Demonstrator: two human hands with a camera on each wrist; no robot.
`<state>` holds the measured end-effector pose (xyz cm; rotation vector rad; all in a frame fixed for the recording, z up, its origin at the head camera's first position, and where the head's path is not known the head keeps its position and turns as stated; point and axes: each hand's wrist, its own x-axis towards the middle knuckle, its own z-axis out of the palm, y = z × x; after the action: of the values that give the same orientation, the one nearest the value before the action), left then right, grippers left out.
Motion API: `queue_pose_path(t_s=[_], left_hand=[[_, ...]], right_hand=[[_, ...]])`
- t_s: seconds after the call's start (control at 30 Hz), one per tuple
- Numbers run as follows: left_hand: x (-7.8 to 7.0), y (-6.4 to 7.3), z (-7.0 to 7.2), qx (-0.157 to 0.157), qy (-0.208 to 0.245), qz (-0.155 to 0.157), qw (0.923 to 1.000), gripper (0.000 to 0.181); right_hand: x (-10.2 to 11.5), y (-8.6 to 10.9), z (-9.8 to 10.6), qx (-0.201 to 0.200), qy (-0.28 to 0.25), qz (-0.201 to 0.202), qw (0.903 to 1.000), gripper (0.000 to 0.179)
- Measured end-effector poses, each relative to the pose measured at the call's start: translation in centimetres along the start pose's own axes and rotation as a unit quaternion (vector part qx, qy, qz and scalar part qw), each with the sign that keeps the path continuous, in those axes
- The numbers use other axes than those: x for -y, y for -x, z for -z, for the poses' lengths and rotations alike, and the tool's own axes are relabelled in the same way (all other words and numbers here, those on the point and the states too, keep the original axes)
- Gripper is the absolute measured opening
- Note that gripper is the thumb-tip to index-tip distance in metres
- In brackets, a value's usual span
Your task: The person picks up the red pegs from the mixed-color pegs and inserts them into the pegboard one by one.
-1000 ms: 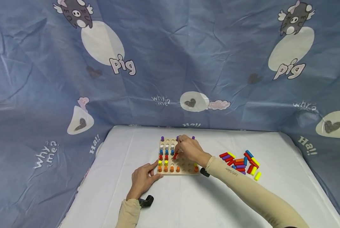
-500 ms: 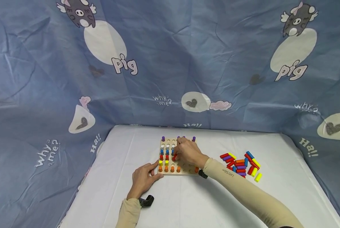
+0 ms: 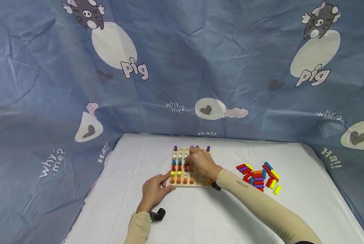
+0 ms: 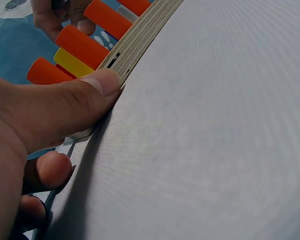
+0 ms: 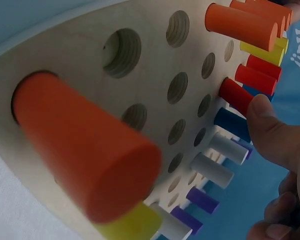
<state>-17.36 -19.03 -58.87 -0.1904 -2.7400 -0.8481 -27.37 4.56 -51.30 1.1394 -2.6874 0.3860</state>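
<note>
Watching the feed: right hand (image 3: 200, 163) pinches a red peg (image 3: 186, 167) at the middle of the board (image 3: 200, 183), tip at a hole in the red row. Left hand (image 3: 154, 190) lies flat-ish on the desk (image 3: 200, 213), fingers relaxed, thumb pressed against the board's near-left edge.

My worry is the peg going in tilted and jamming, or the fingers knocking the blue peg (image 5: 230, 123) next door. If that thumb slips, I reckon the board skids on the cloth.

The head view gives the layout and the loose pile (image 3: 258, 177) off to the right, but hides the peg tip behind the knuckles. The right wrist view shows the red peg (image 5: 236, 95) seated low, thumb on it. The left wrist view shows the thumb (image 4: 65, 107) touching the board's plywood edge (image 4: 140, 37).
</note>
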Motion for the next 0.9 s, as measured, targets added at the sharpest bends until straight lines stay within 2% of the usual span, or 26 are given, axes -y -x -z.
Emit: queue_pose_path(t_s=[0.17, 0.37, 0.63, 0.9], left_hand=[[0.1, 0.1, -0.2, 0.002, -0.003, 0.002, 1.0000, 0.067], [0.1, 0.0, -0.1, -0.005, -0.006, -0.003, 1.0000, 0.067], [-0.1, 0.0, -0.1, 0.003, -0.001, 0.006, 1.0000, 0.068], [0.0, 0.0, -0.2, -0.006, -0.001, -0.003, 1.0000, 0.066]], right_hand=[[0.2, 0.0, -0.4, 0.021, -0.001, -0.006, 0.9998, 0.010], [0.2, -0.1, -0.7, 0.020, -0.014, 0.006, 0.9997, 0.010], [0.3, 0.0, -0.9, 0.026, -0.013, 0.001, 0.9996, 0.010], [0.4, 0.2, -1.2, 0.021, -0.014, -0.001, 0.9997, 0.010]])
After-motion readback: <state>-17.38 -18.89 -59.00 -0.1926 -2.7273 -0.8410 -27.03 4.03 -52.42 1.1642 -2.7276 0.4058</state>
